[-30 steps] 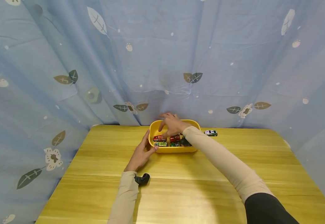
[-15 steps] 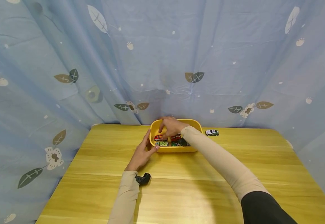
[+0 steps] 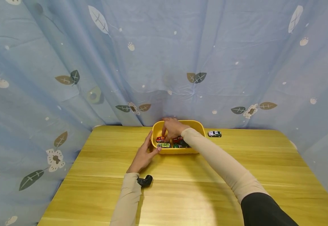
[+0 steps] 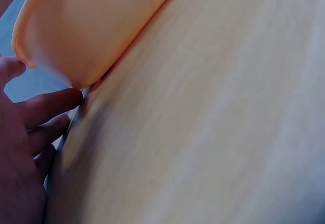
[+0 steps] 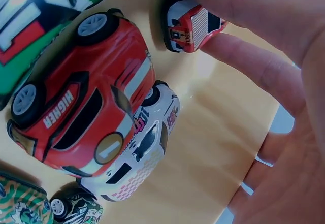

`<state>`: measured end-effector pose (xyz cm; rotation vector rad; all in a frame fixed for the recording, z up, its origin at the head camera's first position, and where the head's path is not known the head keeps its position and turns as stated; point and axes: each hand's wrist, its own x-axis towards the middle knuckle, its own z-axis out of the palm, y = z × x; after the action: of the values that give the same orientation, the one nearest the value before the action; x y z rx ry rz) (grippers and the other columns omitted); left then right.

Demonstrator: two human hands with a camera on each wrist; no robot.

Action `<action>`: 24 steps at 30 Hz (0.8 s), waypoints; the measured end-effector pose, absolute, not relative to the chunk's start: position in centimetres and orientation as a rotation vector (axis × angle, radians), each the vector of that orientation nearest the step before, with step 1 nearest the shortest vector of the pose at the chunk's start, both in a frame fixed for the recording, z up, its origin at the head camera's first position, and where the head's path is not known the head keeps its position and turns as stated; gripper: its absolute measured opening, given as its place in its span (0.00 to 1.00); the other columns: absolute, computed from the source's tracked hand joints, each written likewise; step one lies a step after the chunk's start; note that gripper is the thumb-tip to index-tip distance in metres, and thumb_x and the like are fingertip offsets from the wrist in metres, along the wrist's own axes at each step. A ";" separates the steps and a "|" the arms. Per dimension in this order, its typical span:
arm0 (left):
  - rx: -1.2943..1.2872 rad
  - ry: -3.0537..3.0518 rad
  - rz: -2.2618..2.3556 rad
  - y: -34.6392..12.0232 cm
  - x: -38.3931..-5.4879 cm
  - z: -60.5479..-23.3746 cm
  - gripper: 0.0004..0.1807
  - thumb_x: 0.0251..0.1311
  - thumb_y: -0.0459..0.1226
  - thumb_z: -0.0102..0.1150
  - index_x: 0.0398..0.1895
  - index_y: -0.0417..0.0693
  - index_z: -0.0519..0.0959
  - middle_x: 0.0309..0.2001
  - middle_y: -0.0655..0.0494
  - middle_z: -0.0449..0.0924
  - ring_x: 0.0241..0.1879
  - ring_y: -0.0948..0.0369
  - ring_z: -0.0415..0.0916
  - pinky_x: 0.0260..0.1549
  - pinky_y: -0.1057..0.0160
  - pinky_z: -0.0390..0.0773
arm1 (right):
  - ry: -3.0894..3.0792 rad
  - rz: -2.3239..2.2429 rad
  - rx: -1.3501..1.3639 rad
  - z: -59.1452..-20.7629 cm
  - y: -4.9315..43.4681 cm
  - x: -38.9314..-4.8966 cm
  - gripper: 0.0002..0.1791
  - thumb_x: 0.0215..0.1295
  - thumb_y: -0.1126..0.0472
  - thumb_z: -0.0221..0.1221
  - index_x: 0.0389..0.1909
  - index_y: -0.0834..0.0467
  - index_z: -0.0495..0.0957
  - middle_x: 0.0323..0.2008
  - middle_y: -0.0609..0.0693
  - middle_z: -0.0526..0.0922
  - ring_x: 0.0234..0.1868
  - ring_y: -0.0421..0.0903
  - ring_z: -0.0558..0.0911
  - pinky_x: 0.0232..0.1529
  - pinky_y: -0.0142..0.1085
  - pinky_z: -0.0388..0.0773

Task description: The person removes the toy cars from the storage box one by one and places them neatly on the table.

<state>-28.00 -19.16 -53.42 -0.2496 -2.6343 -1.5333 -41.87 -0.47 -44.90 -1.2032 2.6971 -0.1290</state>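
A yellow plastic bin [image 3: 179, 151] with several toy cars inside stands at the table's back edge. My left hand [image 3: 141, 158] rests at its left end, thumb on the front rim and straight fingers along the side wall; the left wrist view shows fingertips [image 4: 73, 96] against the bin's outside. Reaching into the bin, my right hand [image 3: 175, 126] pinches a small red and white toy car [image 5: 189, 25] between thumb and index finger. Beside it in the bin are a larger red car [image 5: 94, 97], a white car [image 5: 137, 168] and a green patterned car [image 3: 166, 145].
A white and dark toy car [image 3: 215, 134] sits on the table just right of the bin. A blue patterned curtain [image 3: 164, 62] hangs directly behind the bin. The wood-grain table [image 3: 178, 201] extends toward me. A black device [image 3: 145, 181] is at my left wrist.
My right hand has lowered slightly into the bin, and its thumb and index finger have come together on the small red car. My left hand stays at the bin's left end.
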 end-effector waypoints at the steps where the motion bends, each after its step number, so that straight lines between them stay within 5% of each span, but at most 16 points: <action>1: -0.247 -2.634 -1.537 -19.1 -28.0 -53.4 0.53 0.70 0.53 0.67 0.89 0.67 0.44 0.81 0.46 0.63 0.80 0.48 0.62 0.81 0.42 0.57 | 2.699 -0.118 -1.203 -45.0 -0.5 -41.9 0.17 0.54 0.45 0.80 0.44 0.45 0.94 0.79 0.62 0.67 0.81 0.62 0.64 0.80 0.62 0.60; 24: -0.209 -2.649 -1.553 -19.0 -28.0 -53.3 0.51 0.71 0.53 0.67 0.88 0.72 0.45 0.83 0.48 0.60 0.81 0.49 0.60 0.82 0.43 0.56 | 2.707 -0.086 -1.174 -45.2 -0.5 -42.1 0.15 0.54 0.43 0.80 0.31 0.49 0.93 0.82 0.60 0.62 0.84 0.59 0.58 0.81 0.65 0.56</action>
<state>-27.98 -19.04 -53.32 -0.2093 -2.6489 -1.5534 -42.07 -0.47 -45.19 -1.1740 2.7070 -0.0865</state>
